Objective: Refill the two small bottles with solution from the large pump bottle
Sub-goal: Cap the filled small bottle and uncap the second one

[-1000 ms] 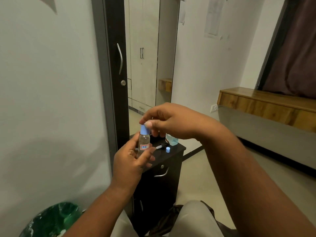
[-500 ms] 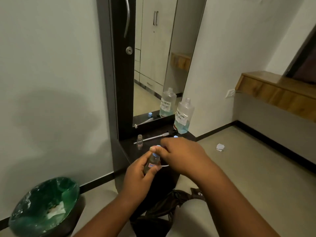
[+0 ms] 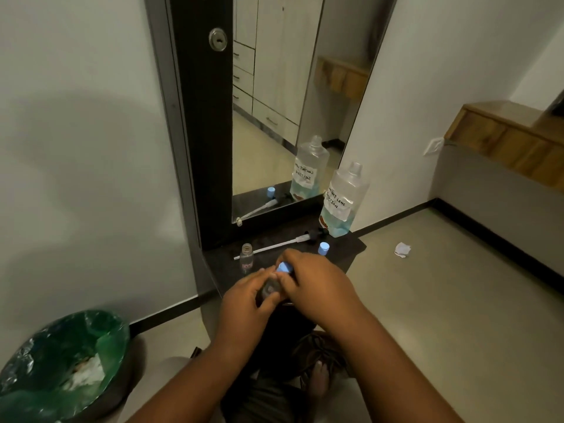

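Hands meet low over the tabletop point(image 3: 341, 254): left hand point(image 3: 244, 297) grips the small bottle point(image 3: 270, 290), light and slippery; right hand point(image 3: 311, 282) pinches its blue cap point(image 3: 283, 267). Hold the body firmly.

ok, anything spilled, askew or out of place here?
No spill visible. The pump is out of the big bottle and lies flat on the cabinet top, leaving the neck open. One small bottle stands uncapped, its blue cap loose nearby. A crumpled tissue lies on the floor.

A green-lined bin point(image 3: 61, 361), tall mirror point(image 3: 283, 96), and crumpled paper point(image 3: 402, 249) on the floor.
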